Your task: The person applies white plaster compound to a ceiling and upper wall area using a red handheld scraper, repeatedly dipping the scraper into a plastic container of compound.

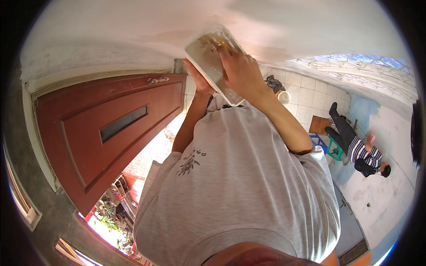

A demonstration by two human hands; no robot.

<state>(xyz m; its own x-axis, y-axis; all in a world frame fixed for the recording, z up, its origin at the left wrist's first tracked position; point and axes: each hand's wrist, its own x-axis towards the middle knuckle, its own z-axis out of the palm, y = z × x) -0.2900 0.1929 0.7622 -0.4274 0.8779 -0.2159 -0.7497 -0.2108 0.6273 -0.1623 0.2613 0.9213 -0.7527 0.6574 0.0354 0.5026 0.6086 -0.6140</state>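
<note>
A shallow white rectangular tray [207, 64] is tilted in front of my chest, its inside smeared with a wet, greyish film. My left hand [200, 80] holds it along its left side, thumb and palm against the outer wall, with the other fingers hidden behind it. Over the tray's far end, my right hand [242, 73] reaches in with bent fingers. A yellowish-brown patch shows at those fingertips; whether it is a small thing pinched there or residue on the tray, I cannot make out.
A pale plastered wall [146, 26] lies just beyond the tray. To the left stands a reddish-brown door [88, 128]. A white bucket [284, 96] and a dark bundle [274, 83] are on the tiles at right. Farther right, a person in stripes [364, 150] sits by a green stool [335, 148].
</note>
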